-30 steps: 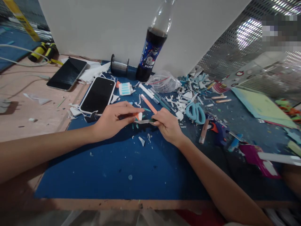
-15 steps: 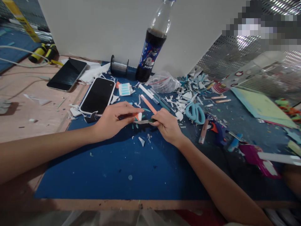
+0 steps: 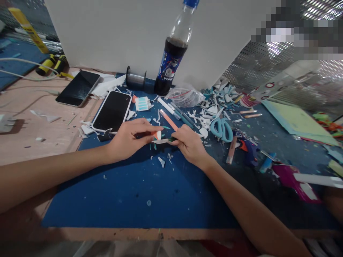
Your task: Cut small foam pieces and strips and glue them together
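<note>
My left hand [image 3: 128,138] pinches a small orange-and-white piece [image 3: 159,135] between thumb and fingertips, above the blue mat. Closed round a knife is my right hand [image 3: 191,145]; its thin metal blade [image 3: 160,141] points left, at the underside of the piece. Most of the handle is hidden in the fist. I cannot tell whether the blade is cutting in. Just behind the right hand, a salmon-coloured stick [image 3: 168,120] slants towards the knuckles. White scraps [image 3: 161,161] lie on the mat below both hands.
A Pepsi bottle [image 3: 171,60] stands at the back beside a wire spool [image 3: 136,79]. Two phones, one white-framed [image 3: 112,111], lie left. Light-blue scissors [image 3: 222,130], offcuts [image 3: 223,98] and a glue gun [image 3: 250,151] are on the right. The mat's front edge [image 3: 142,227] is near me.
The blade has shifted slightly to the left under the piece, and less of the right thumb's side shows. The view has tilted a little upward. Both grips stay the same.
</note>
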